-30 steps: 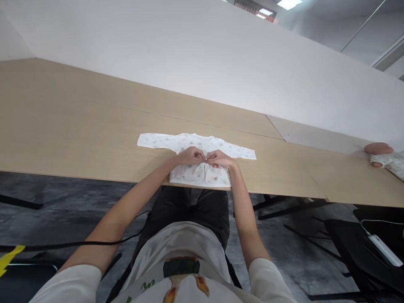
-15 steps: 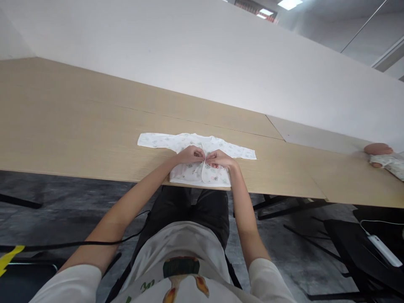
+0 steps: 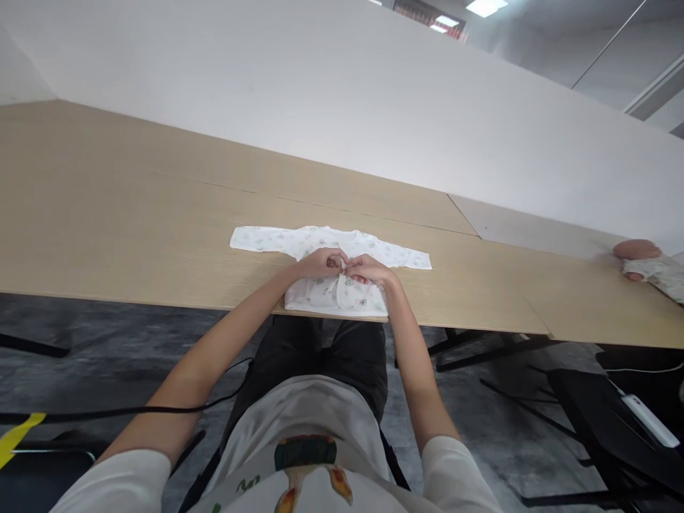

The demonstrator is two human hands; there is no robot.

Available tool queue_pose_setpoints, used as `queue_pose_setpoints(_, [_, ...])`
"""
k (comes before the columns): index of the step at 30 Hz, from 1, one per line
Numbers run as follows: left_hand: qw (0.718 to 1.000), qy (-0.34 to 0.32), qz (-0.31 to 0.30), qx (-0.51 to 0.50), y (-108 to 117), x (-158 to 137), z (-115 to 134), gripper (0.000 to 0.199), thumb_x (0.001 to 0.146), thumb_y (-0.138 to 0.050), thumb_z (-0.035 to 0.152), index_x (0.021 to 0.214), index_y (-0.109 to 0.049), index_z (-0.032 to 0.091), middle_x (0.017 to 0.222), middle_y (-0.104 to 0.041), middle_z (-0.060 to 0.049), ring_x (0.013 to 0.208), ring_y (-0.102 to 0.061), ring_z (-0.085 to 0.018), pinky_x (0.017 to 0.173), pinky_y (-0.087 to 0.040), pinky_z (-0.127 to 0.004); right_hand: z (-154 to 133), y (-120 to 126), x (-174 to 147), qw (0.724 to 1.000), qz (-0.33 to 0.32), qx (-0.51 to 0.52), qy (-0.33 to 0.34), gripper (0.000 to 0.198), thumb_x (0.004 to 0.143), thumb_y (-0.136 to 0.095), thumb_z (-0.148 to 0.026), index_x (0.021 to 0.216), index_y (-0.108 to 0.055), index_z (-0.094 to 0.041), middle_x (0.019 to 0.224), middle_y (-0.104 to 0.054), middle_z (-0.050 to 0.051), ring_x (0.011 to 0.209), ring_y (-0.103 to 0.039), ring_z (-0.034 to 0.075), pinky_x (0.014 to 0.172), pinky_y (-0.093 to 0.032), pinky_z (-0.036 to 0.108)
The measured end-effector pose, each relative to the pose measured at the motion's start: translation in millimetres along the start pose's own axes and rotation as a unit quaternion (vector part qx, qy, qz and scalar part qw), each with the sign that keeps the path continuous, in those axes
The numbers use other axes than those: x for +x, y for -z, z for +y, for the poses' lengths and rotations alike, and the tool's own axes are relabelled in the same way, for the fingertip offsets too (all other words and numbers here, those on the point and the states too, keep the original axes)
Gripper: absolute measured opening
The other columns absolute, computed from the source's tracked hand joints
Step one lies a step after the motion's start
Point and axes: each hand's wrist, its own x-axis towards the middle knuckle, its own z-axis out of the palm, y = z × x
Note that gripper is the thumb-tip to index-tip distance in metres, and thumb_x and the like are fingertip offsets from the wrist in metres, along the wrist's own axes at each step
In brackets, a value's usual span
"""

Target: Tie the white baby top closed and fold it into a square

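Observation:
A small white baby shirt (image 3: 315, 293) with a scattered print lies on the table near its front edge, both long sleeves spread out sideways. My left hand (image 3: 323, 263) pinches the front opening of the shirt from the left. From the right, my right hand (image 3: 368, 268) has its fingers closed on the same front edge, and the fingertips of both hands meet at the middle. What exactly sits between the fingertips is hidden. Below the hands the overlapping front flap curves down to the hem.
The long wooden table (image 3: 133, 214) runs across the view, with a pale wall panel (image 3: 320, 100) behind it. A doll (image 3: 638, 251) in printed cloth lies at the far right. Below stand a black chair (image 3: 588, 406) with a white power strip (image 3: 649, 420), and a cable (image 3: 133, 411) at left.
My fingertips have drawn together at the shirt's middle, and the raised front edge between them sits lower. The shirt stays in place; the view shifts slightly.

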Motion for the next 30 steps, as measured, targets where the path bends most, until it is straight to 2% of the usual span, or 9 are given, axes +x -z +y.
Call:
queue_pose_setpoints(5, [1.000, 0.008, -0.001, 0.022, 2, -2, -1, 0.032, 0.075, -0.063, 0.037, 0.097, -0.061, 0.015, 0.067, -0.059, 0.001, 0.060, -0.050, -0.011, 0.058, -0.037, -0.022, 2, 1, 0, 1.000, -0.003, 0.002, 0.009, 0.016, 0.070, -0.062, -0.023, 0.058, -0.055, -0.015, 0.044, -0.043, -0.005, 0.036, -0.033, 0.004, 0.036, -0.024, 0.019])
queue_pose_setpoints(11, [0.998, 0.011, 0.034, 0.060, 6, -5, -2, 0.034, 0.071, -0.068, 0.040, 0.094, -0.063, 0.015, 0.059, -0.047, 0.004, 0.054, -0.043, -0.010, 0.054, -0.033, -0.023, -3, -4, 0, 0.998, 0.039, -0.040, -0.015, 0.024, 0.070, -0.071, -0.033, 0.063, -0.058, -0.014, 0.044, -0.047, -0.004, 0.036, -0.035, 0.005, 0.036, -0.026, 0.020])
queue_pose_setpoints(15, [0.986, 0.045, 0.126, 0.098, 37, -12, -4, 0.037, 0.073, -0.067, 0.046, 0.093, -0.064, 0.015, 0.066, -0.052, 0.002, 0.058, -0.045, -0.011, 0.057, -0.036, -0.024, -13, 4, -4, 0.991, 0.026, -0.129, -0.022, 0.037, 0.073, -0.069, -0.046, 0.058, -0.056, -0.014, 0.047, -0.052, 0.000, 0.039, -0.042, 0.007, 0.041, -0.033, 0.021])
queue_pose_setpoints(17, [0.968, 0.075, 0.191, 0.142, 63, -19, -9, 0.037, 0.077, -0.061, 0.049, 0.093, -0.065, 0.016, 0.077, -0.060, -0.002, 0.067, -0.051, -0.015, 0.062, -0.040, -0.026, -13, 21, -8, 0.982, 0.079, -0.171, -0.030, 0.040, 0.078, -0.064, -0.050, 0.064, -0.059, -0.013, 0.053, -0.058, 0.003, 0.044, -0.047, 0.009, 0.046, -0.038, 0.022])
queue_pose_setpoints(20, [0.916, 0.127, 0.249, 0.286, 105, -35, -24, 0.033, 0.080, -0.054, 0.045, 0.091, -0.067, 0.016, 0.095, -0.067, -0.009, 0.089, -0.058, -0.024, 0.080, -0.042, -0.033, -2, 59, -18, 0.933, 0.256, -0.239, -0.077, 0.033, 0.089, -0.051, -0.040, 0.087, -0.063, -0.010, 0.080, -0.068, 0.012, 0.064, -0.060, 0.015, 0.061, -0.045, 0.025])
queue_pose_setpoints(22, [0.873, 0.182, 0.247, 0.381, 127, -48, -36, 0.034, 0.080, -0.053, 0.042, 0.093, -0.068, 0.015, 0.106, -0.065, -0.014, 0.105, -0.055, -0.031, 0.091, -0.039, -0.040, 13, 84, -25, 0.888, 0.333, -0.297, -0.109, 0.028, 0.089, -0.049, -0.028, 0.103, -0.061, -0.007, 0.105, -0.065, 0.019, 0.091, -0.062, 0.022, 0.077, -0.045, 0.030])
queue_pose_setpoints(25, [0.841, 0.239, 0.211, 0.437, 141, -65, -51, 0.036, 0.081, -0.054, 0.042, 0.098, -0.068, 0.014, 0.118, -0.061, -0.018, 0.115, -0.049, -0.035, 0.097, -0.034, -0.046, 40, 108, -34, 0.832, 0.340, -0.406, -0.166, 0.033, 0.087, -0.050, -0.024, 0.115, -0.059, -0.009, 0.122, -0.058, 0.021, 0.118, -0.050, 0.030, 0.097, -0.037, 0.042])
queue_pose_setpoints(28, [0.838, 0.260, 0.177, 0.446, 141, -70, -55, 0.032, 0.083, -0.055, 0.039, 0.099, -0.068, 0.014, 0.114, -0.064, -0.015, 0.110, -0.054, -0.029, 0.095, -0.036, -0.039, 59, 111, -39, 0.810, 0.319, -0.456, -0.183, 0.035, 0.093, -0.041, -0.022, 0.122, -0.056, -0.008, 0.119, -0.060, 0.021, 0.114, -0.053, 0.028, 0.100, -0.031, 0.047])
queue_pose_setpoints(30, [0.832, 0.275, 0.153, 0.457, 141, -66, -49, 0.029, 0.084, -0.057, 0.034, 0.100, -0.067, 0.012, 0.107, -0.068, -0.011, 0.102, -0.057, -0.022, 0.094, -0.037, -0.035, 62, 111, -39, 0.799, 0.318, -0.484, -0.162, 0.031, 0.093, -0.042, -0.018, 0.115, -0.060, -0.007, 0.111, -0.063, 0.021, 0.105, -0.059, 0.024, 0.094, -0.036, 0.040])
